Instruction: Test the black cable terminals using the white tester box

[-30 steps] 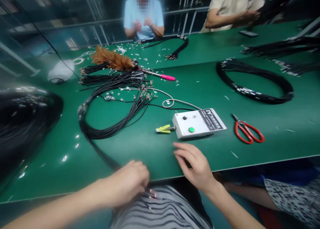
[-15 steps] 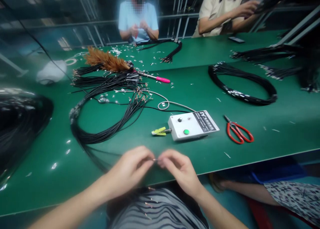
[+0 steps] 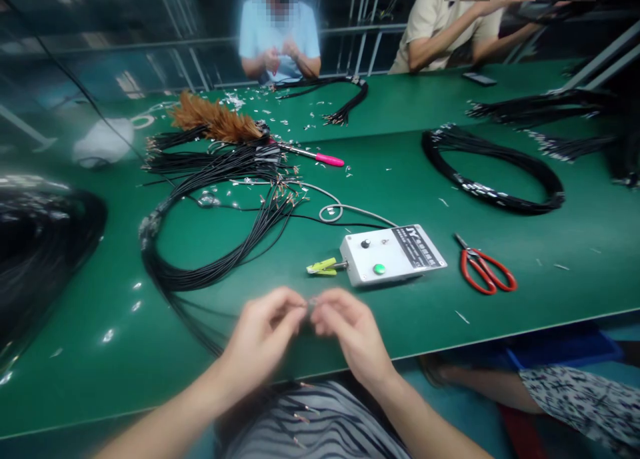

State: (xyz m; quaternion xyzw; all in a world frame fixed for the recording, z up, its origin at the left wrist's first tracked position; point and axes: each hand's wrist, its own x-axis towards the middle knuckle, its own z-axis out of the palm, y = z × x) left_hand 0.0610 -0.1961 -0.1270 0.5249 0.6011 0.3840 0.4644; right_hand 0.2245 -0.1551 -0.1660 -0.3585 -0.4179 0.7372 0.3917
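Note:
My left hand (image 3: pixel 267 325) is closed in a pinch above the table's front edge; a thin wire end appears to be in its fingertips, mostly hidden. My right hand (image 3: pixel 345 329) faces it, thumb and fingers pressed together around a tiny pale bit too small to name. Only a narrow gap parts the fingertips. Black cables (image 3: pixel 197 322) run from a coiled bundle (image 3: pixel 200 279) toward my left wrist. Beyond my hands lies a white control box (image 3: pixel 367 259) with a knob, a green button and yellow jaws (image 3: pixel 323 267) on its left end. Copper-tipped wire ends (image 3: pixel 301 417) lie across my lap.
Red-handled cutters (image 3: pixel 485 269) lie right of the box. A black cable coil (image 3: pixel 493 179), a brown feather duster (image 3: pixel 215 120) with a pink handle, and white scraps are farther back. Dark cables (image 3: pixel 45 259) are heaped left. Two people sit opposite; someone's leg (image 3: pixel 490 382) shows at right.
My hands have risen slightly, and their fingertips are a little farther apart. The view has shifted a bit. The co-worker at back right has raised their hands.

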